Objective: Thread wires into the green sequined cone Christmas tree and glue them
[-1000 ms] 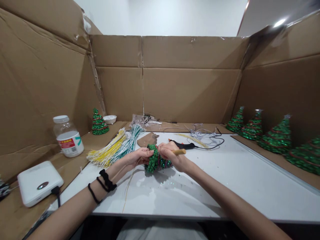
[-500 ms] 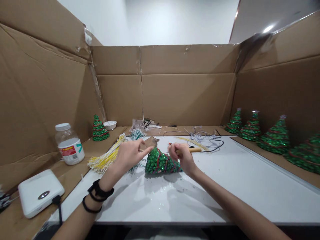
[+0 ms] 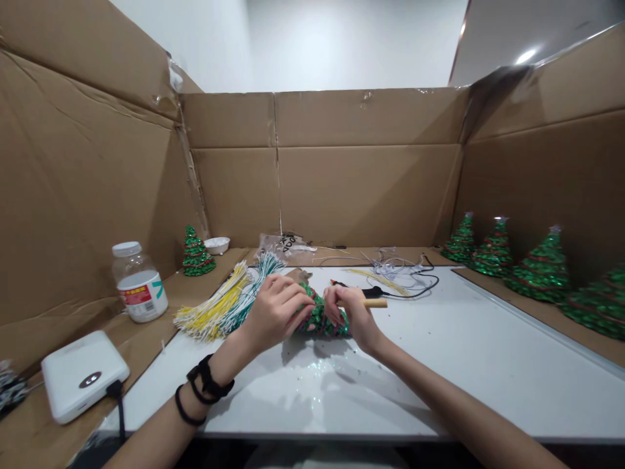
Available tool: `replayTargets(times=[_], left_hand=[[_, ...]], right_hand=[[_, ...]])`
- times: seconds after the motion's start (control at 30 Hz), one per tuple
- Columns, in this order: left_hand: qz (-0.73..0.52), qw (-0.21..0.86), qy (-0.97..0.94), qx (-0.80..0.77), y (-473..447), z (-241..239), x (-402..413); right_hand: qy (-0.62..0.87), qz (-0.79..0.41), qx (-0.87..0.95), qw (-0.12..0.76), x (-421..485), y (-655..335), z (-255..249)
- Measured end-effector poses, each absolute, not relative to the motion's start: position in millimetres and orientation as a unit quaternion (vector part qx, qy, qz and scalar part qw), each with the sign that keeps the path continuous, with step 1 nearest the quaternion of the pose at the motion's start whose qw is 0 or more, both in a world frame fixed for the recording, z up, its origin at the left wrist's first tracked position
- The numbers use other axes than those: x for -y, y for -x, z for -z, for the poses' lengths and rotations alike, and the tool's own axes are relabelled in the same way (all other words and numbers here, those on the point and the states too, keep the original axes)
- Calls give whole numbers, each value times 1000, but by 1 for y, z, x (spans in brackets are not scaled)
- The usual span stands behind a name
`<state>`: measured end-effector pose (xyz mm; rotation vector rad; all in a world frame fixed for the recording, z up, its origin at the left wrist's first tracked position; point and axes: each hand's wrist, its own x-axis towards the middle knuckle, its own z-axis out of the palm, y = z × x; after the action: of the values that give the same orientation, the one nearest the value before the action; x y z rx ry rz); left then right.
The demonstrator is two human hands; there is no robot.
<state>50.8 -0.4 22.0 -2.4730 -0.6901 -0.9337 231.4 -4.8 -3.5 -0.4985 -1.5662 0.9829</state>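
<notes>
Now | left hand (image 3: pixel 277 307) — farther across green tree (image 3: pixel 317 324) than before, grip unclear | right hand (image 3: pixel 357 318) — clasping wooden handle (image 3: pixel 375 303)

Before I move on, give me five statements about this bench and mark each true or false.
1. The right hand holds a tan stick. True.
2. The yellow-and-white bundle lies right of the green-and-white one. False: the yellow-and-white bundle lies left of the green-and-white bundle.
3. Black bands circle the left wrist. True.
4. The jar is uncapped. False: the jar wears a white lid.
5. The left hand is at the jar. False: the left hand is at a green tree.
</notes>
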Motion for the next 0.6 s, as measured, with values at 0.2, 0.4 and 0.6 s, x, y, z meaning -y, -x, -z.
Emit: replayTargets(times=[0.2,0.4,0.6], left_hand=[[268,151,918,252,-46,-21,1],[224,162,937,212,-46,-16,0],[357,230,881,207,-50,-17,0]], right_hand=[[225,-368,716,549,8,-231,1],[224,-399,734,502,9,-232,-1],[232,-333,808,426,11,-236,-9]])
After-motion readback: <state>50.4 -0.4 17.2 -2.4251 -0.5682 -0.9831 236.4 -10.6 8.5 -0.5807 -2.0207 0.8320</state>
